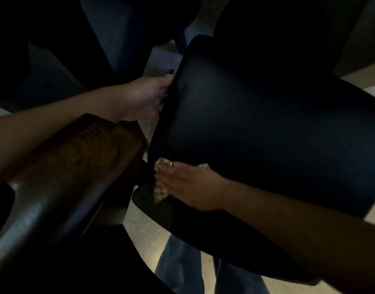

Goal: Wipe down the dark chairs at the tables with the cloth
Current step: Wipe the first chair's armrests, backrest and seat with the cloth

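Head view, left hand [143,98] gripping chair back [256,134], right hand [188,185] pressing cloth [161,190], wooden table [76,158] beside.

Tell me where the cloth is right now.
In the head view, the cloth sits low and centre, pressed under the right hand against the lower edge of the dark chair back, beside the wooden table corner.

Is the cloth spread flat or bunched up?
Bunched: the cloth shows only as crumpled bits around the right hand pressing it on the chair.

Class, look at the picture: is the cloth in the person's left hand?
No: the cloth lies under the right hand, pressed on the dark chair; the left hand holds the chair's edge.
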Tool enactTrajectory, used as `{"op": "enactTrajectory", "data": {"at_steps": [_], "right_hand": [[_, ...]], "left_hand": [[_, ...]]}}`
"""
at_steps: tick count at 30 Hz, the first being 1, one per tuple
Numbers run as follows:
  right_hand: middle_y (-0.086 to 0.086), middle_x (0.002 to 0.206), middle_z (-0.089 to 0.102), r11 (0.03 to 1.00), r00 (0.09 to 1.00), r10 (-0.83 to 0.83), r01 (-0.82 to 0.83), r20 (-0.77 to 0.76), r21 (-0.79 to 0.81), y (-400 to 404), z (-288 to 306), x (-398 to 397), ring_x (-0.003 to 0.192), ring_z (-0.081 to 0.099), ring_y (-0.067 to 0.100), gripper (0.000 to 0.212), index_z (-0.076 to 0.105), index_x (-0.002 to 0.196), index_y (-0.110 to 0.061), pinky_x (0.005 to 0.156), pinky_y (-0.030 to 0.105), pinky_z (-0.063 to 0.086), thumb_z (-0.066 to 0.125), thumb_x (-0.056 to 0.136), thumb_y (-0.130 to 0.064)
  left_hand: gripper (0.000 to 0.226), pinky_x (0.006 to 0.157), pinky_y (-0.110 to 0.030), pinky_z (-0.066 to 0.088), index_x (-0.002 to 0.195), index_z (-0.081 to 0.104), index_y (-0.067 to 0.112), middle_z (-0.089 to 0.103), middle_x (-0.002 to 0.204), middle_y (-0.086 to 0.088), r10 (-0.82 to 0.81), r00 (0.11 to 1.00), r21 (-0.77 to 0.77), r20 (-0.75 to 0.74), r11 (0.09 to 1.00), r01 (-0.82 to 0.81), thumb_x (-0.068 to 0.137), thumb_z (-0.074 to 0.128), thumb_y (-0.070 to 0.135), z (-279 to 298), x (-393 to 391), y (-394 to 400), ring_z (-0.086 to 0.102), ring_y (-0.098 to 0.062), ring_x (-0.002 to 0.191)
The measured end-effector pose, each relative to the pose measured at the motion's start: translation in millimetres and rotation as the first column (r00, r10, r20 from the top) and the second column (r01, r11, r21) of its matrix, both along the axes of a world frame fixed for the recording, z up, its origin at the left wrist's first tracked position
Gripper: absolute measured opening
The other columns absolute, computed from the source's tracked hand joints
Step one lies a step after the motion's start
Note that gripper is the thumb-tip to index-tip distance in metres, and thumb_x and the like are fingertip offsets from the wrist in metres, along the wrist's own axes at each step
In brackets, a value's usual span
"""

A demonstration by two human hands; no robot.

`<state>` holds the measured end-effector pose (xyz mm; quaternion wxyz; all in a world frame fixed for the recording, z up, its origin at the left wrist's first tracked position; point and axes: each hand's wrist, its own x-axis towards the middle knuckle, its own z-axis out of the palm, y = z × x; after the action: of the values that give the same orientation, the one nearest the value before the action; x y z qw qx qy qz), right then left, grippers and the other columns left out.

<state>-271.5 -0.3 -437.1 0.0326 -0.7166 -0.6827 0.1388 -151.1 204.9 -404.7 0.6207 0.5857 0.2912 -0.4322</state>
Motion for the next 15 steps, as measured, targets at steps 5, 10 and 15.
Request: {"op": "enactTrajectory", "data": {"at_steps": [5, 10, 15], "right_hand": [[0.022, 0.147, 0.038, 0.856, 0.859, -0.512, 0.508, 0.019, 0.09, -10.2, 0.6, 96.3, 0.139, 0.033, 0.034, 0.05, 0.038, 0.141, 0.002, 0.116, 0.041, 0.018, 0.036, 0.093, -0.01], [0.018, 0.155, 0.022, 0.533, 0.536, -0.844, 0.842, -0.019, 0.082, 25.1, 0.8, 166.0, 0.145, 0.013, 0.031, 0.053, 0.027, 0.147, -0.001, 0.118, 0.038, 0.001, 0.035, 0.096, -0.016], [0.016, 0.148, 0.037, 0.345, 0.349, -0.934, 0.937, -0.075, 0.062, 34.3, 5.3, 187.8, 0.141, 0.025, 0.029, 0.053, 0.037, 0.141, -0.002, 0.118, 0.036, 0.008, 0.042, 0.09, -0.015]], "left_hand": [[0.033, 0.076, -0.028, 0.046, 0.118, 0.061, 0.036, 0.067, 0.118, 0.012, -0.063, 0.997, 0.097, 0.043, 0.994, 0.059, 0.102, 0.033, 0.047, -1.2, -3.1, -10.7, 0.061, -0.008, 0.107], [0.033, 0.074, -0.022, 0.034, 0.13, 0.048, 0.031, 0.06, 0.118, 0.01, -0.489, 0.863, 0.393, 0.125, 0.824, 0.409, 0.098, 0.054, 0.03, 2.1, 11.1, -19.7, 0.056, -0.004, 0.092], [0.071, 0.105, -0.031, 0.039, 0.152, 0.022, 0.011, 0.046, 0.144, -0.01, -0.796, 0.596, 0.62, 0.107, 0.522, 0.585, 0.094, 0.061, 0.026, 16.1, 43.4, -30.1, 0.049, -0.022, 0.123]]}}
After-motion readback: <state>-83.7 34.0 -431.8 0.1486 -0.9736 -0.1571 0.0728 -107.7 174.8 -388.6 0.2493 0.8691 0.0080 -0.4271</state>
